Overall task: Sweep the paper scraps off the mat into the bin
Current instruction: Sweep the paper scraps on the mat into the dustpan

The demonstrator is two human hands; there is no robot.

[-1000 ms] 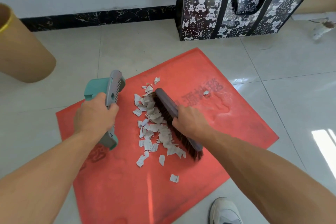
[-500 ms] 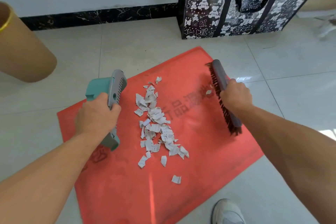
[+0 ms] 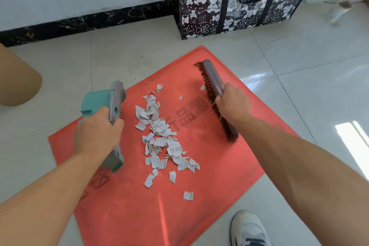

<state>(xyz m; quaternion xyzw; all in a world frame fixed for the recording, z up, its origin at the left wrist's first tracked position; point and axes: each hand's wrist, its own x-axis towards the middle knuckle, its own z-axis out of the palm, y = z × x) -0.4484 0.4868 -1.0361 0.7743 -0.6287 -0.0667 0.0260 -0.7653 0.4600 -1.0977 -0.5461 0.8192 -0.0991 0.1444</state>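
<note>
Paper scraps [image 3: 163, 138] heaped mid-mat [image 3: 209, 195]; dustpan [image 3: 103, 104] at its left edge, brush [image 3: 214, 88] toward its right corner; bin [image 3: 18, 82] off the mat's left; bag [image 3: 239, 0] behind the far corner.

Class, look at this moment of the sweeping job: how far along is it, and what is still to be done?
Done: most paper scraps lie gathered in a strip mid-mat. In hand: the right hand holds the brush beside a stray scrap; the left hand holds the teal dustpan beside the pile. Left: no scraps visible in the pan, loose ones lie nearer, and the tan bin stands off the mat.
</note>
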